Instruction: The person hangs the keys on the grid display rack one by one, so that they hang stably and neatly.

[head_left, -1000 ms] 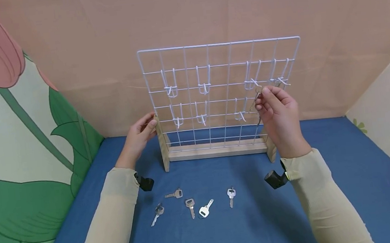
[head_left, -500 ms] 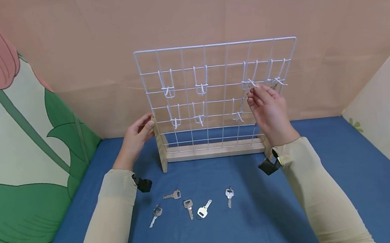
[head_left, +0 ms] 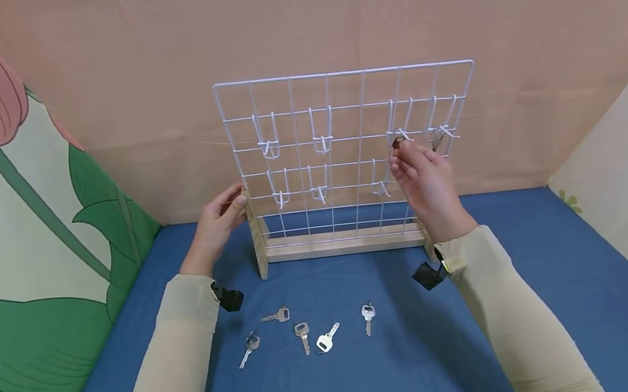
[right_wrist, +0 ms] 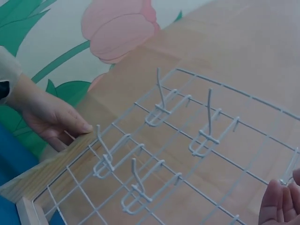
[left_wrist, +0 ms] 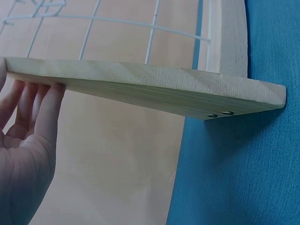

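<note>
A white wire grid rack on a wooden base (head_left: 342,244) stands upright at the back of the table. My left hand (head_left: 216,223) grips the rack's left wooden side post (left_wrist: 140,77) between thumb and fingers. My right hand (head_left: 426,178) pinches a key by its small ring (head_left: 398,142), right at the third upper hook (head_left: 404,134); the blade is mostly hidden behind the fingers. Another key (head_left: 437,139) hangs at the far right hook, partly covered by that hand. In the right wrist view, only the right fingertips (right_wrist: 281,204) show at the edge.
Several loose keys lie on the blue cloth in front of the rack, among them a bright one (head_left: 328,339) and one apart to the right (head_left: 368,319). Bare hooks (head_left: 269,148) hang on the grid's left part. A tan backdrop (head_left: 273,21) stands behind.
My right hand has moved left with the key, from near the far right hook to the third upper hook. The left hand keeps its grip on the post.
</note>
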`<state>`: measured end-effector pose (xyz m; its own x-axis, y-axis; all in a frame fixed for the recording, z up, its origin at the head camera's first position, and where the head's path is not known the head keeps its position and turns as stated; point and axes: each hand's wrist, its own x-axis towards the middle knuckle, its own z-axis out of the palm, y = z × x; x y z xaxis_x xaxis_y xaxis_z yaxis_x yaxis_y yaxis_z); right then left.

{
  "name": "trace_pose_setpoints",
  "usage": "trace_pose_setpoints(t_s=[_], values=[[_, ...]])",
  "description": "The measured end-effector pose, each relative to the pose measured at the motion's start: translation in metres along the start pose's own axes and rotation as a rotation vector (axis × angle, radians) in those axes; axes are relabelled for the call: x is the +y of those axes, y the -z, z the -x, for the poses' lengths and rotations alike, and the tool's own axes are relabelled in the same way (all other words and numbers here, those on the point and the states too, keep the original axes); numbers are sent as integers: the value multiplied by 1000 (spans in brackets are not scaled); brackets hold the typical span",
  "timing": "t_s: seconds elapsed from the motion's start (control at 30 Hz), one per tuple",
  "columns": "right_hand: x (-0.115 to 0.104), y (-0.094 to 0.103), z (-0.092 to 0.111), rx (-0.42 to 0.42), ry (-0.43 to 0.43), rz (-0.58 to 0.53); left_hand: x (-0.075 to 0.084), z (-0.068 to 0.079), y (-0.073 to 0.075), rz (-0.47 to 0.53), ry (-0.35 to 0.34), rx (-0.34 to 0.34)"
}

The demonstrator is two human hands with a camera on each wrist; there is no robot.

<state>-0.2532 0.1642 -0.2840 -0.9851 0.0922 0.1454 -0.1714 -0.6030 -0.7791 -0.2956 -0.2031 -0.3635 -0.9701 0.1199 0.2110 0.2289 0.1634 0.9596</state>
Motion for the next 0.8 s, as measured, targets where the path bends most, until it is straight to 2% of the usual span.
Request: trace_pose_setpoints(t_s=[0.2,0.3,0.37,0.53,0.8], values=[[9,13,32,-87,-12,206,0,0,-1,2,10,0],[16,23,47,-167,-52,367,-1,-1,0,0,12,2],[22,31,55,-239,-70,523,0,-1,0,1,5,2],[45,55,68,-422,-95,878,0,-1,-1,3,-12,-3],[91,87,74,-593,-113,1148,0,0,-1,3,-13,0]])
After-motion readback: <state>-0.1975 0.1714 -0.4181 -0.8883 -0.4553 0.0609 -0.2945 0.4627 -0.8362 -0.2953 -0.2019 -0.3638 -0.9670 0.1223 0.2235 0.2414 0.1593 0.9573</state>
